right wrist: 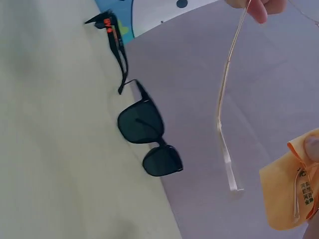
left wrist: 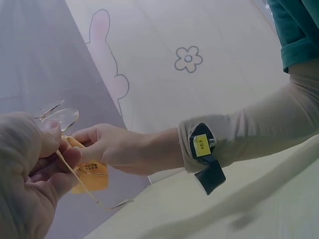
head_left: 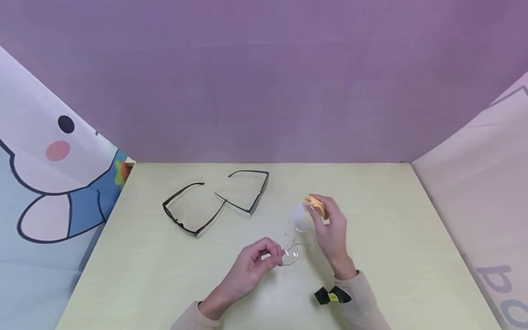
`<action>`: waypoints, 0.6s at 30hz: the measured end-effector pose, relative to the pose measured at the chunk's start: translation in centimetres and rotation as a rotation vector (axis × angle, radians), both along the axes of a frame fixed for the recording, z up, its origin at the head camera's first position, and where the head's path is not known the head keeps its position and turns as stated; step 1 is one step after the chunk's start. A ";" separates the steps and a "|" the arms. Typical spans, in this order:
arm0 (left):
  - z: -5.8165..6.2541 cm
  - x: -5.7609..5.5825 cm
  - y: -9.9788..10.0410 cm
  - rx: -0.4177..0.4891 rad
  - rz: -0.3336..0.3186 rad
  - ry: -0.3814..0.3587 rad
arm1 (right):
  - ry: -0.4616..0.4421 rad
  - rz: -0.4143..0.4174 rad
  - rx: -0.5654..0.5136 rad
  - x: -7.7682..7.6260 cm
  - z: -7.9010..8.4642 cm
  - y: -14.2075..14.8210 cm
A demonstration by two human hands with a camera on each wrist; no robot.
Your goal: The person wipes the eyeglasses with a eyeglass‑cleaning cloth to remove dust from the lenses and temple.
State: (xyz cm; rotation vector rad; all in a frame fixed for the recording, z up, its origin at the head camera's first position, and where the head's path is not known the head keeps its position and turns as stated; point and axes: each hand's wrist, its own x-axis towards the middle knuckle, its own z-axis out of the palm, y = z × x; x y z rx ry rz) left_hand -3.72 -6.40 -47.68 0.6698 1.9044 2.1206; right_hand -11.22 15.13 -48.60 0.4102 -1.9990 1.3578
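Note:
My left hand pinches the rim of a pair of thin-rimmed clear eyeglasses, held above the table. My right hand grips a folded orange cloth at the far lens. Dark printed characters show on the cloth in the left wrist view. One thin temple arm of the eyeglasses hangs down in the right wrist view. Fingers and cloth hide part of the far lens, and whether the cloth wraps around its edge I cannot tell.
Black-framed glasses lie with temples spread on the pale table, left of my hands. Dark sunglasses lie behind, close against them. A purple backdrop rises at the table's back edge. A black strap sits at my right cuff.

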 end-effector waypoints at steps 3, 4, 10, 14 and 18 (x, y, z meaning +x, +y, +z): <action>0.0 0.1 0.1 -0.031 0.004 -0.029 | -0.015 0.006 -0.013 0.1 -0.1 0.1; 0.1 0.1 0.1 -0.040 0.003 -0.038 | -0.011 0.007 -0.015 0.2 0.2 0.1; 0.2 0.1 0.2 -0.066 -0.005 -0.024 | 0.080 0.027 -0.026 1.0 2.3 -0.4; 0.2 0.3 0.2 -0.042 -0.004 0.017 | 0.037 0.027 -0.042 0.7 1.8 -0.3; 0.2 0.3 0.1 -0.028 0.004 0.024 | -0.049 0.018 -0.054 0.3 0.4 0.1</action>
